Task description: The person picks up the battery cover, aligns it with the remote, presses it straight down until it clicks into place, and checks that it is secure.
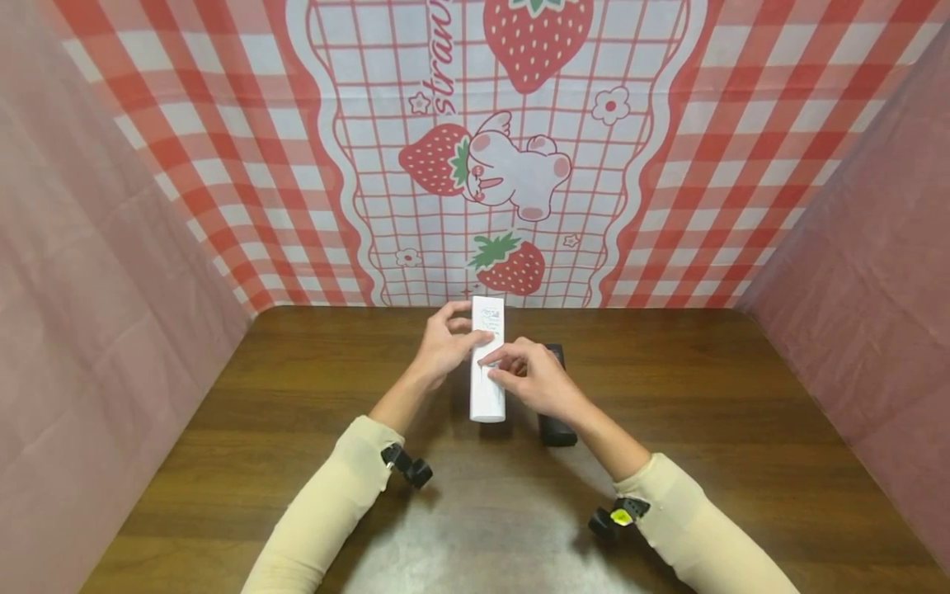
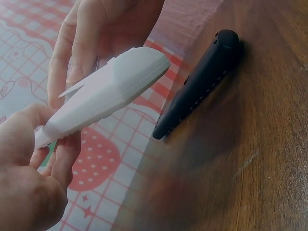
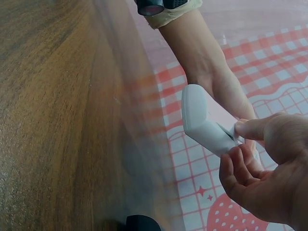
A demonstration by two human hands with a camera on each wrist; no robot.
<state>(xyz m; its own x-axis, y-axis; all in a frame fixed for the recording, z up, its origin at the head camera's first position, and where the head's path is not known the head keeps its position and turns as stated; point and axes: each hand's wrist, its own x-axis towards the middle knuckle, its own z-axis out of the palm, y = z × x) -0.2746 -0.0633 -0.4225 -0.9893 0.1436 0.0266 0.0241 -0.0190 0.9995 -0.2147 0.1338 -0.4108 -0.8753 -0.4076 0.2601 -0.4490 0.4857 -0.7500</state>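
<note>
A white remote control [image 1: 487, 403] is held up off the wooden table, its long side pointing away from me. My left hand [image 1: 441, 346] grips its far part, thumb across the printed face and fingers around the left side. On that face a thin white cover [image 2: 81, 84] stands tilted up at one end, seen from the side in the left wrist view. The thumb and fingers of my right hand [image 1: 540, 379] pinch at this cover; the right wrist view shows a narrow dark gap beside the thumb. Part of the remote is hidden behind the fingers.
A black remote-like object [image 1: 558, 429] lies on the table [image 1: 297, 462], partly under my right hand. Behind the table hangs a red-and-white checked cloth [image 1: 668, 206] with strawberries. Pink cloth walls [image 1: 111, 247] stand at both sides.
</note>
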